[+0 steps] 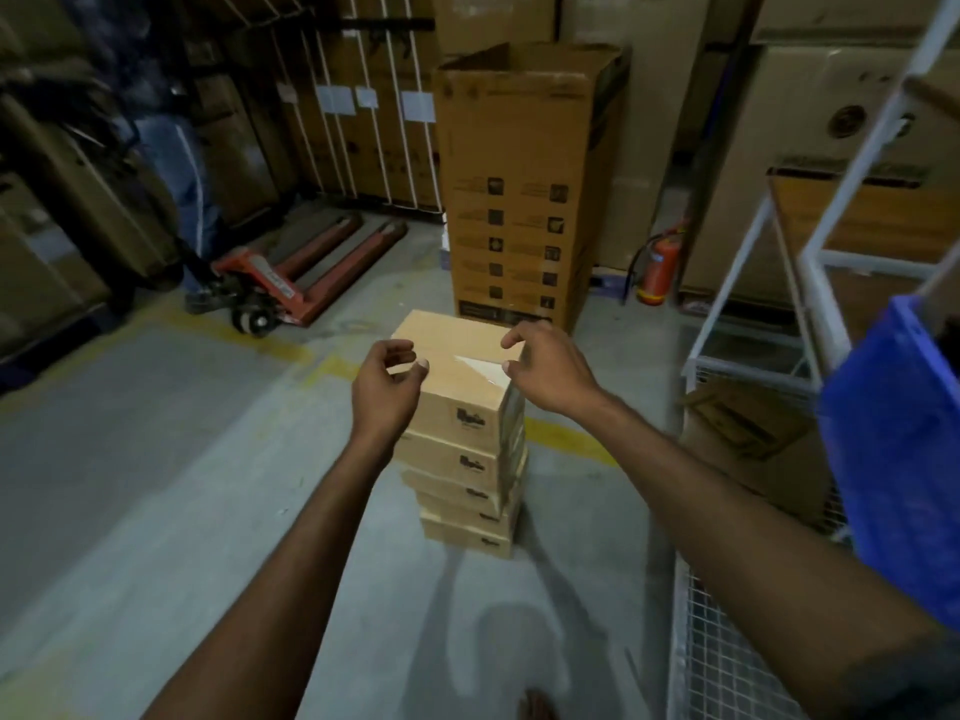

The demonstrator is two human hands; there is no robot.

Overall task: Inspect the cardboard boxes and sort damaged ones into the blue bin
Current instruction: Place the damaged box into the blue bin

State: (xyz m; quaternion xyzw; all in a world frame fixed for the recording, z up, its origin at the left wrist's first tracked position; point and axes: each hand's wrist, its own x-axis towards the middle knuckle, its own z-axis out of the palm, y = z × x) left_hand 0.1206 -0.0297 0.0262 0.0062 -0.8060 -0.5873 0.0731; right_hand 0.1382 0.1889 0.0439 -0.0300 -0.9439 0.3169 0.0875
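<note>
A stack of several flat cardboard boxes stands on the concrete floor in front of me. The top box has a strip of shiny tape across its lid. My left hand hovers at the box's left near corner with fingers loosely curled, holding nothing. At the box's right edge is my right hand, fingers bent over the lid; whether it touches the box I cannot tell. The blue bin sits at the right on a white wire rack.
A tall open carton stands just behind the stack. An orange pallet jack lies at the left, with a person beside it. A red fire extinguisher stands by the back cartons. The white wire rack fills the right side.
</note>
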